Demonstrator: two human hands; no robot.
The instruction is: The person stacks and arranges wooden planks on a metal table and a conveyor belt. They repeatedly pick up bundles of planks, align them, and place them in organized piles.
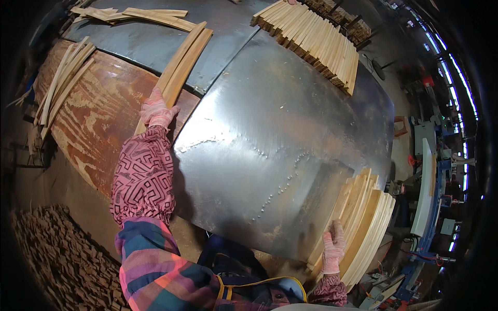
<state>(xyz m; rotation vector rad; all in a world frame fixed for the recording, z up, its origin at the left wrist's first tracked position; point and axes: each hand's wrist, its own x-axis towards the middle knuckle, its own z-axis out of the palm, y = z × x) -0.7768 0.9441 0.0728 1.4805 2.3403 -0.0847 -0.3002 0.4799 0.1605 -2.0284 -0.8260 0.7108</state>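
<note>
Left hand (160, 110) is closed around wooden slats (189, 59) crossing the far-right corner of the brown board (111, 109); right hand (333, 249) touches the slat stack (364, 223) on the metal tabletop's (249, 103) near-right corner, grip unclear; sideways pushing could topple it

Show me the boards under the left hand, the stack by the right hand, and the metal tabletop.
Boards (189, 65): head view, upper face of the right board.
Stack (365, 223): head view, near the middle of its top.
Metal tabletop (280, 114): head view, bare surface.
</note>
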